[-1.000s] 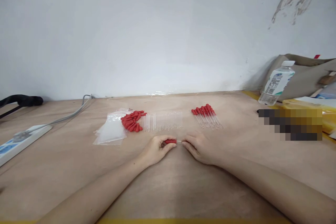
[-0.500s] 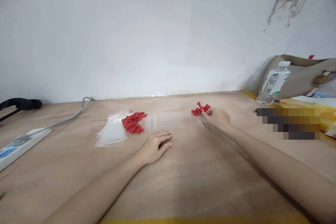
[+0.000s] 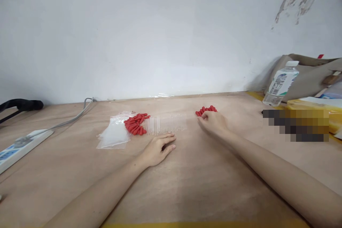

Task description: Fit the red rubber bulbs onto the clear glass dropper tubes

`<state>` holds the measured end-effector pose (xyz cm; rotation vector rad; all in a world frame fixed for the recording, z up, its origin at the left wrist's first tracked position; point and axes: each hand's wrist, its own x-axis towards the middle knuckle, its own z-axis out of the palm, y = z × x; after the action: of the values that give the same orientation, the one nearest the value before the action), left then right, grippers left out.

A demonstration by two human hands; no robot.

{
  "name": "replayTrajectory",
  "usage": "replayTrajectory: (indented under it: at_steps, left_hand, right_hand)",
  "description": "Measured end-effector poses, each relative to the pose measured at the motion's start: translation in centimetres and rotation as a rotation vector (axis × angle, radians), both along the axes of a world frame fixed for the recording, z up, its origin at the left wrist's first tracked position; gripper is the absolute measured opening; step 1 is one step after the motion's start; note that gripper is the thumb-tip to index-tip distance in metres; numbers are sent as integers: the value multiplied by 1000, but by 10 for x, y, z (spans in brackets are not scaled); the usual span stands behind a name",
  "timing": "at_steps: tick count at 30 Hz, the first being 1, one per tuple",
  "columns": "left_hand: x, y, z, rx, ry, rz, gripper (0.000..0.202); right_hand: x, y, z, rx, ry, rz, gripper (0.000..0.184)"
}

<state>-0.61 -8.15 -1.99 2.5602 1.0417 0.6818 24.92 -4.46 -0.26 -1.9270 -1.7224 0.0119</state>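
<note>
My left hand [image 3: 158, 146] rests flat on the wooden table [image 3: 187, 185], fingers stretched out, just in front of a row of clear glass tubes [image 3: 167, 123]. To the left of the tubes lies a heap of red rubber bulbs [image 3: 135, 123]. My right hand [image 3: 213, 122] lies over the pile of assembled red-topped droppers [image 3: 205, 109], covering most of it; its fingers curl downward and what they hold, if anything, is hidden.
A stack of small clear plastic bags [image 3: 113, 134] lies left of the bulbs. A white power strip [image 3: 18, 145] with a grey cable sits far left. A water bottle [image 3: 280, 83], a tan bag [image 3: 310, 74] and yellow packaging stand at the right.
One second ago both hands held a red-topped dropper at the table's centre. My right hand carried it to the dropper pile and now rests on it; my left hand laid flat.
</note>
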Motion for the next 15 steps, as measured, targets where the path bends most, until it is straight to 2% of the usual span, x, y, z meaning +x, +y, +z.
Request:
replayTrajectory:
  at_steps: [4, 10, 15]
  left_hand:
    - [1, -2, 2, -8, 6, 11, 37]
    - [0, -1, 2, -8, 0, 7, 36]
    - [0, -1, 1, 0, -12, -10, 35]
  right_hand:
    - [-26, 12, -7, -59, -7, 140, 20]
    - [-47, 40, -13, -142, 9, 78, 30]
    - [-55, 45, -9, -240, 3, 54, 25]
